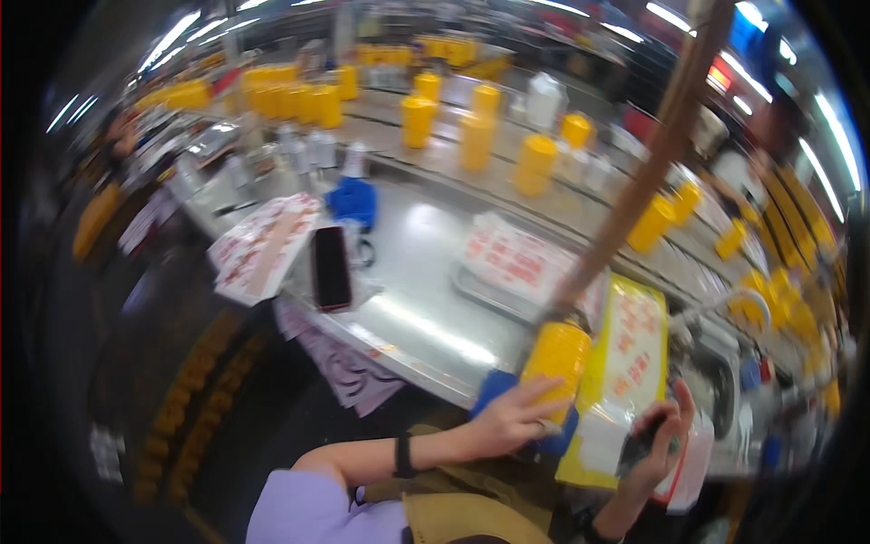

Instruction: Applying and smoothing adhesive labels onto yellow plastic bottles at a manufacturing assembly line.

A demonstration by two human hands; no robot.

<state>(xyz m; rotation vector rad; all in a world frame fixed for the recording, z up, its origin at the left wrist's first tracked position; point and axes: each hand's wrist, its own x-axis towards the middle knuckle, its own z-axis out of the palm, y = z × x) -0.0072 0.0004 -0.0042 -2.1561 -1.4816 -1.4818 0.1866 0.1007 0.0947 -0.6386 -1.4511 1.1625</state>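
My left hand (515,422) wraps its fingers round the lower part of a yellow cylinder (558,352), which leans over the table's near edge. A blue cloth (494,388) lies under and beside this cylinder. My right hand (669,446) is raised to the right of it, thumb and fingers curled about a small dark thing (637,448) that blur keeps me from naming. Below and between the hands, a yellow-edged board (591,399) carries a white sheet with red print (634,340) under clear plastic.
A brown post (639,195) slants across the front. On the metal table (412,272) lie a phone (332,267), printed sheets (267,240), a blue cloth (352,201) and a wrapped tray (517,258). Several yellow cylinders (536,163) stand on the conveyor behind. A sink (711,381) is at right.
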